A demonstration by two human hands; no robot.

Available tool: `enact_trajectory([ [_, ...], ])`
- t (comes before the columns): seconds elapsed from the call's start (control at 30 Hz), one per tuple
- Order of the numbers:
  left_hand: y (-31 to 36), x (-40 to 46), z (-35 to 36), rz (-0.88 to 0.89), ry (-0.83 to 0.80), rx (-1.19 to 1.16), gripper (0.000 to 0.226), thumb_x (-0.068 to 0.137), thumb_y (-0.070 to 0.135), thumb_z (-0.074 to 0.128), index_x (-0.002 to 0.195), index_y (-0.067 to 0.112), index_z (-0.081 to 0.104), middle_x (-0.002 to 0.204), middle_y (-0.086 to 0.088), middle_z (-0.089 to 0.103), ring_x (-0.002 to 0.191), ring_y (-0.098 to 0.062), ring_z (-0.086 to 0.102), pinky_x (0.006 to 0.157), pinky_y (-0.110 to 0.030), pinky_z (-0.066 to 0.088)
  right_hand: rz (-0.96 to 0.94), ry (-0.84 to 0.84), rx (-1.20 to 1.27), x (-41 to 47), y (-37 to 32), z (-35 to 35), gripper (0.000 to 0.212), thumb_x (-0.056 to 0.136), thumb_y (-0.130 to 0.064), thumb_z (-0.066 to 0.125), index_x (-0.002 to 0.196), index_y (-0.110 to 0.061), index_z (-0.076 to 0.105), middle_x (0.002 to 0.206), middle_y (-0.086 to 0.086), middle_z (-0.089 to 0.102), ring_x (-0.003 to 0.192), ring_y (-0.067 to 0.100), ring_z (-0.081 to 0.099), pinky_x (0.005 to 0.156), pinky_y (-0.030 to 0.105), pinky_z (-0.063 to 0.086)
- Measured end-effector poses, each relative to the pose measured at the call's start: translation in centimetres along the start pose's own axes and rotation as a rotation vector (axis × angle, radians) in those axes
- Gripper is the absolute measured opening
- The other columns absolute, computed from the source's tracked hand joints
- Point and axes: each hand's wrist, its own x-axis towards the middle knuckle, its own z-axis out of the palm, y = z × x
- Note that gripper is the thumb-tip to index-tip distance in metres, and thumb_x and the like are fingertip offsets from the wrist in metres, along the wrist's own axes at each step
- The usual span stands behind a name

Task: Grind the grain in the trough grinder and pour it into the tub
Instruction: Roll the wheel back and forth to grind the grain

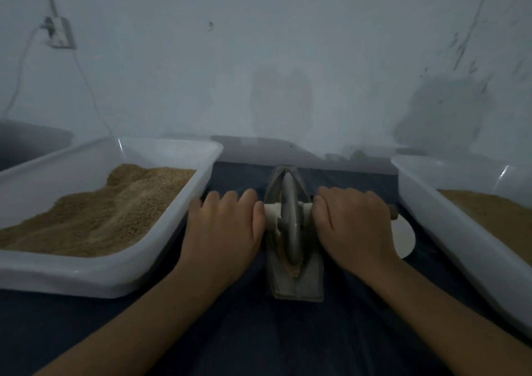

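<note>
2 hands (pixel 223 226), 2 white tubs (pixel 161 263) of grain, 1 trough grinder (pixel 290 249).

A dark blue cloth (pixel 259 332) below, a wall socket (pixel 60 32) upper left.

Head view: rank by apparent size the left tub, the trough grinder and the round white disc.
1. Left tub, largest by far.
2. Trough grinder.
3. Round white disc, smallest, though the right hand hides part of it.
</note>
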Motion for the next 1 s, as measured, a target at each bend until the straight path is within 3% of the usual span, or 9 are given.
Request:
enact_trajectory([
  [0.17,-0.1,2.8,1.8,0.063,0.027,0.059,0.037,0.100,0.041,0.012,0.081,0.026,0.040,0.070,0.005,0.048,0.059,-0.020,0.040,0.059,-0.034,0.034,-0.063,-0.083,-0.087,0.8,1.4,2.0,0.030,0.092,-0.012,0.043,0.063,-0.018,0.035,0.054,-0.007,0.029,0.044,0.019,0.032,0.048,0.025,0.017],
  [0.3,-0.4,6.7,4.5,0.220,-0.053,0.204,0.015,0.099,0.024,0.043,0.086,0.018,0.038,0.080,-0.002,0.054,0.066,-0.022,0.043,0.053,-0.029,0.021,0.034,-0.345,-0.171,3.6,3.0,4.8,0.040,0.090,-0.038,0.007,0.074,-0.019,0.039,0.066,-0.005,0.032,0.058,0.018,0.031,0.053,0.030,0.017],
  [0.37,-0.4,8.7,5.3,0.200,-0.050,0.230,0.011,0.100,0.018,0.042,0.090,0.017,0.045,0.087,-0.007,0.062,0.070,-0.024,0.053,0.050,-0.027,0.015,0.110,-0.474,-0.141,5.9,3.8,5.9,0.039,0.095,-0.040,0.013,0.076,-0.021,0.042,0.070,-0.003,0.038,0.061,0.018,0.034,0.055,0.032,0.021],
  [0.5,-0.4,10.7,6.2,0.218,-0.074,0.225,0.016,0.099,0.015,0.045,0.085,0.018,0.038,0.085,-0.011,0.063,0.075,-0.030,0.063,0.055,-0.031,0.031,0.219,-0.585,-0.016,7.9,4.8,6.9,0.043,0.102,-0.042,0.019,0.072,-0.024,0.045,0.075,0.000,0.045,0.072,0.023,0.047,0.067,0.038,0.034],
  [0.63,-0.1,9.8,5.2,0.212,-0.051,0.221,0.016,0.100,0.015,0.046,0.086,0.019,0.039,0.081,-0.007,0.059,0.070,-0.023,0.056,0.056,-0.032,0.035,0.276,-0.493,-0.021,6.5,3.8,6.2,0.051,0.097,-0.049,0.016,0.076,-0.021,0.053,0.077,0.001,0.052,0.071,0.024,0.049,0.061,0.034,0.031],
  [0.7,-0.2,8.3,4.6,0.210,-0.068,0.188,0.013,0.100,0.019,0.044,0.088,0.020,0.039,0.086,-0.006,0.061,0.075,-0.024,0.060,0.058,-0.032,0.032,0.203,-0.436,-0.116,5.4,3.2,5.3,0.044,0.099,-0.043,0.021,0.075,-0.018,0.047,0.072,-0.001,0.046,0.064,0.021,0.043,0.054,0.031,0.023],
  [0.8,-0.5,5.1,3.5,0.201,-0.063,0.140,0.011,0.098,0.027,0.041,0.090,0.021,0.038,0.085,-0.002,0.056,0.071,-0.024,0.053,0.059,-0.033,0.030,-0.097,-0.293,-0.248,3.0,1.8,3.0,0.023,0.096,-0.016,0.049,0.074,-0.017,0.041,0.063,0.000,0.039,0.055,0.023,0.043,0.050,0.029,0.026],
  [0.87,-0.6,3.3,2.5,0.116,-0.045,0.070,0.018,0.097,0.035,0.026,0.088,0.023,0.036,0.083,0.003,0.050,0.068,-0.022,0.043,0.061,-0.034,0.030,-0.162,-0.156,-0.249,1.6,0.8,1.6,0.023,0.085,-0.002,0.059,0.069,-0.012,0.046,0.055,0.004,0.044,0.045,0.021,0.036,0.046,0.027,0.026],
  [1.0,-0.1,0.7,0.8,-0.011,0.056,-0.022,0.031,0.104,0.040,0.013,0.089,0.031,0.038,0.082,0.007,0.050,0.072,-0.019,0.042,0.067,-0.038,0.035,0.009,-0.046,-0.041,0.1,0.0,0.0,0.031,0.099,-0.024,0.034,0.068,-0.023,0.038,0.057,-0.008,0.034,0.048,0.018,0.030,0.052,0.034,0.026],
])
